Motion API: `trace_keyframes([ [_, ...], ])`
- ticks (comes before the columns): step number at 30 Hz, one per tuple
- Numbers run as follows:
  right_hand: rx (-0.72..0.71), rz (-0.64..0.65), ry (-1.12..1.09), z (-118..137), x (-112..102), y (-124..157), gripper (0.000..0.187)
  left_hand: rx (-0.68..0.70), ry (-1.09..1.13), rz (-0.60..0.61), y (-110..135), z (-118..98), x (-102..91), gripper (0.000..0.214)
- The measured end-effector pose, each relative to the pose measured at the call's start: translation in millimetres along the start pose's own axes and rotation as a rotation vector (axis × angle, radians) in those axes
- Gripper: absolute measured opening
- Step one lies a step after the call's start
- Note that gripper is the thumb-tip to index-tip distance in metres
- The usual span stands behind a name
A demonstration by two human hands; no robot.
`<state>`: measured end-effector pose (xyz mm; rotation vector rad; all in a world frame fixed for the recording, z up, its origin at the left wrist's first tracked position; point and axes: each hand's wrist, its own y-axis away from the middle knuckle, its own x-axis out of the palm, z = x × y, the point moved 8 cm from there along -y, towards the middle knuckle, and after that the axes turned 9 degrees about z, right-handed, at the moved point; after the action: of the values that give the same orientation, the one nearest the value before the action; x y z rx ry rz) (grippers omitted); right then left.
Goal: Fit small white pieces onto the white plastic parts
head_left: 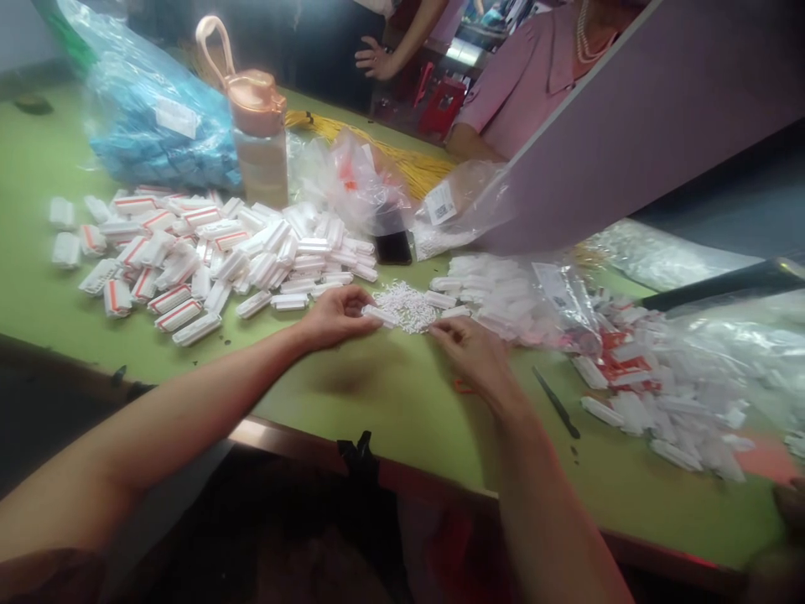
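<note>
My left hand [340,317] pinches a small white plastic housing [380,316] between thumb and fingers, at the left edge of a heap of tiny white pieces [406,307]. On the heap's right side my right hand [469,344] has its thumb and forefinger pressed together at the edge of the pieces; whatever is between them is too small to make out. Left of my hands lies a large pile of white housings [257,252], several with red stripes. Plainer white housings [484,289] lie in a group just beyond my right hand.
A bottle [259,159] with a copper-coloured lid stands behind the left pile, beside a blue-filled plastic bag [169,126]. A dark phone [394,247], yellow cables [390,159] and clear bags lie farther back. Tweezers [557,403] and more white parts [660,403] are at right. People are across the table.
</note>
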<state>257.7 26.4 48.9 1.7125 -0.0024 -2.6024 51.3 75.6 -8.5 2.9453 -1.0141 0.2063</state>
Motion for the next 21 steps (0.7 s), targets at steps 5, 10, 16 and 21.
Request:
trace_keyframes([
  [5, 0.052, 0.080, 0.101, 1, 13, 2, 0.020, 0.002, -0.012, 0.005, -1, 0, 1.2, 0.037],
  [10, 0.004, 0.123, 0.192, 11, 21, -4, 0.016, 0.009, -0.022, 0.005, -1, -1, 1.5, 0.037],
  [16, -0.118, -0.029, -0.081, 19, 11, -2, 0.018, 0.003, -0.027, 0.019, -1, -2, 3.4, 0.037],
  [21, -0.319, -0.216, -0.302, 50, 9, 11, 0.016, 0.007, -0.059, 0.039, 0, -3, 5.7, 0.037],
])
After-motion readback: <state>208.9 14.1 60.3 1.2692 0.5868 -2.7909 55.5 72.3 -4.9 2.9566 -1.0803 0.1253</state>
